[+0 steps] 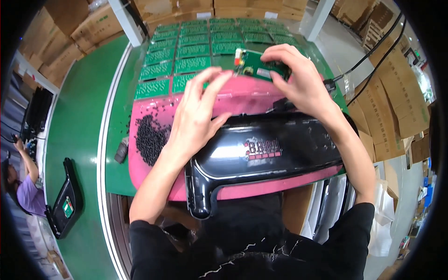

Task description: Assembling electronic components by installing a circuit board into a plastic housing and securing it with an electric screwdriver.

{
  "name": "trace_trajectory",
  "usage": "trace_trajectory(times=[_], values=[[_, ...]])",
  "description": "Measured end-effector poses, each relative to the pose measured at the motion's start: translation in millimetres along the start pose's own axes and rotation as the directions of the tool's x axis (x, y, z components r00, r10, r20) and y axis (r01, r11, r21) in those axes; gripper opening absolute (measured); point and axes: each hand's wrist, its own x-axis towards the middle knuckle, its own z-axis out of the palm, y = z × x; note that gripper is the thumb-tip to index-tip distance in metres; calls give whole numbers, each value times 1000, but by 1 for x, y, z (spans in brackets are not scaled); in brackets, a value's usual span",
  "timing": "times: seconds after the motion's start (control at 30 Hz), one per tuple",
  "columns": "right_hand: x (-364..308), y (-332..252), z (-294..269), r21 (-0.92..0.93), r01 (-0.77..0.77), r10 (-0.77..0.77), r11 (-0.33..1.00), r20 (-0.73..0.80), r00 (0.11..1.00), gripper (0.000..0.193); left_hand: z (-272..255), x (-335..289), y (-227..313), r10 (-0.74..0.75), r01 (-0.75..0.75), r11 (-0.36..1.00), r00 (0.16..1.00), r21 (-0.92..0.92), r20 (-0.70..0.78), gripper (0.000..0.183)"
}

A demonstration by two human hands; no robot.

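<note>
My right hand [303,79] grips a green circuit board [256,65] between thumb and fingers, raised above the far edge of the pink mat [140,172]. A white and red connector [238,56] sits at the board's left end. My left hand [198,107] is held just left of the board, its fingers stretched and thumb apart, slightly blurred, with nothing seen in it. Below both hands, a glossy black plastic housing [228,161] lies on the mat, with a handle-like end at the lower left and a group of small rectangular cutouts.
Several rows of green circuit boards [193,49] cover the far table. Small black screws [150,137] lie heaped at the mat's left, beside a dark stubby object [122,150]. A black tool [283,105] lies behind the housing. Another housing [65,205] and a person [30,193] are left.
</note>
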Motion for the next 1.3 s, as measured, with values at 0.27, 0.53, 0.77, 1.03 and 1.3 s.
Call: trace_trajectory(times=[0.27,0.53,0.77,1.03,1.3], values=[[-44,-46,-20,300,-134,100,945,127,987,27,-7,6,13,243,-244,969,969,-23,-44,65],[-94,-47,-32,279,-454,438,846,121,891,10,-8,0,19,261,-239,956,958,-168,122,58],[-126,-50,-39,326,-526,418,785,348,839,70,1,-10,19,156,-18,934,918,-356,363,57],[-137,-26,-15,317,-540,419,779,377,826,58,4,-13,22,-50,202,958,818,-204,573,62],[-131,-23,1,205,-505,427,839,328,843,61,12,-14,23,-114,189,980,778,-58,618,64]])
